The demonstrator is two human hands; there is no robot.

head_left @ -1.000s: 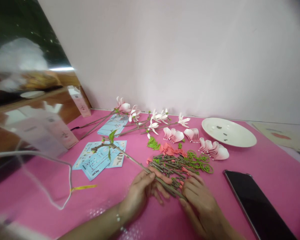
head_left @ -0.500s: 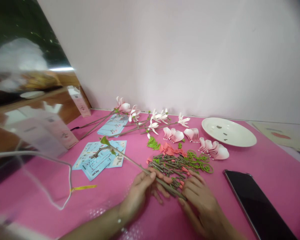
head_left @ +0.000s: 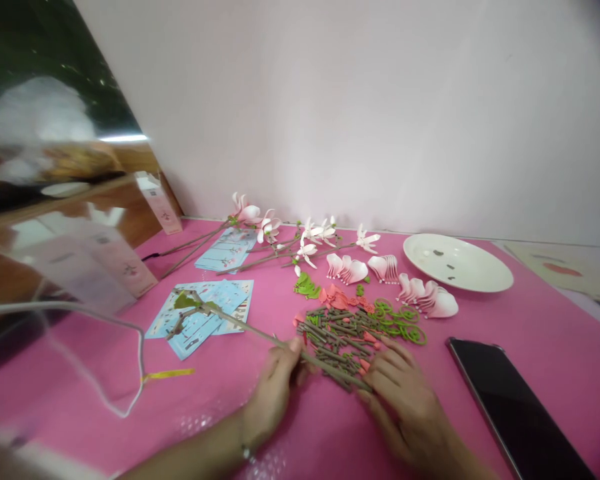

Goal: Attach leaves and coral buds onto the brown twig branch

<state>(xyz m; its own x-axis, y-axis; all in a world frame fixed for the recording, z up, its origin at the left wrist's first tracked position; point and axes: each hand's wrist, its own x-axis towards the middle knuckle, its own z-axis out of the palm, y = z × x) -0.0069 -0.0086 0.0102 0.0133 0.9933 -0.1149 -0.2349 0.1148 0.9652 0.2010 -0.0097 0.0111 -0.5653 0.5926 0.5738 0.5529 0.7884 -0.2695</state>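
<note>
A long brown toy flower stem [head_left: 250, 328] slants across the pink table, its forked tip with green leaves above some blue instruction sheets [head_left: 195, 339]. My left hand [head_left: 275, 380] is closed round the middle of this stem, thumb on top. At its lower end, my right hand [head_left: 397, 393] pinches the stem between thumb and fingers. Just behind both hands lies a pile of brown stem pieces [head_left: 335, 330], mixed with small coral-pink parts. Green curly parts [head_left: 400, 320] and coral pieces [head_left: 335, 297] border the pile.
Pink-white petals [head_left: 427, 297] lie in rows behind the pile, near a white plate [head_left: 457, 263] holding small bits. Finished flower stems [head_left: 305, 243] rest along the wall. A phone [head_left: 510, 407] lies at right; pink boxes [head_left: 115, 260] and a white cable [head_left: 139, 360] are at left.
The stem's leafy end has swung down and left over the sheets. My left hand has shifted slightly left along with it and its fingers have closed more. My right hand stays at the lower end.
</note>
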